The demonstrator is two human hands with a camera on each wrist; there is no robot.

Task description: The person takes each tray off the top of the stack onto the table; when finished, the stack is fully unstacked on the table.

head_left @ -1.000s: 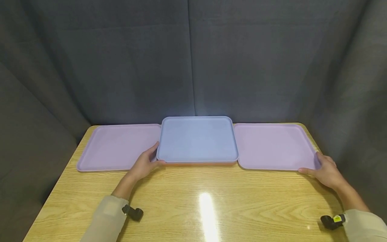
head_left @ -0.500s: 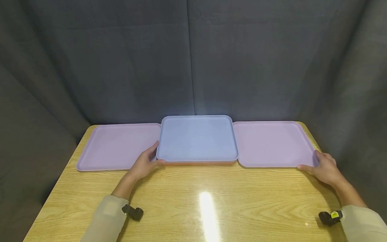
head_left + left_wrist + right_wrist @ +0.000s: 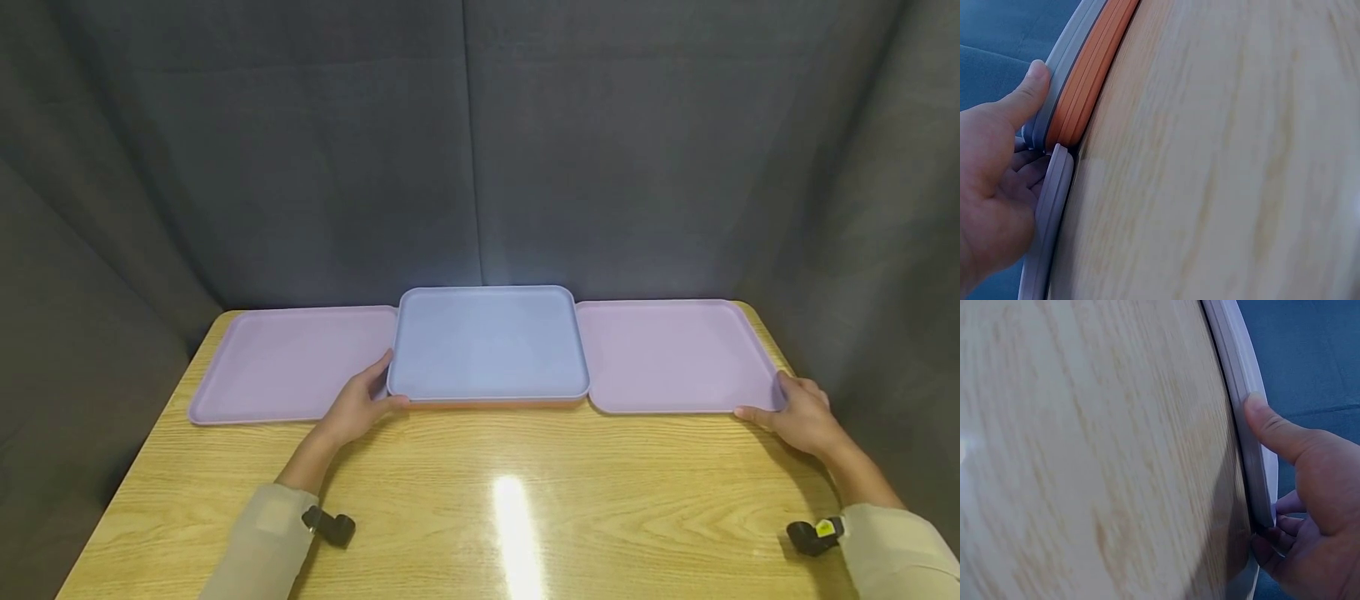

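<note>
**A:** What lies on the tabletop [image 3: 480, 500], going from left to right?

**B:** Three flat trays stand in a row along the far edge, at twelve o'clock from the person. At about ten o'clock is the left lilac tray [image 3: 292, 362]. In the middle is the blue tray [image 3: 487, 342], which sits on top of a stack of orange trays [image 3: 1088, 94]; the left wrist view shows their orange rims under the blue one. At about two o'clock is the right lilac tray [image 3: 671, 354]. The three touch or nearly touch edge to edge.

**A:** Where are the hands, and how do they sit?

**B:** The left hand [image 3: 360, 404] is at the near left corner of the blue tray, just where it meets the left lilac tray. Its thumb presses the near rim of the stack, and its fingers curl round the corner, so it grips that corner. The right hand [image 3: 798, 417] is at the near right corner of the right lilac tray. Its thumb lies along the near rim, and its fingers wrap the side, gripping that corner.

**A:** Anything else?

**B:** A dark grey curtain [image 3: 480, 150] hangs behind the tabletop.
</note>
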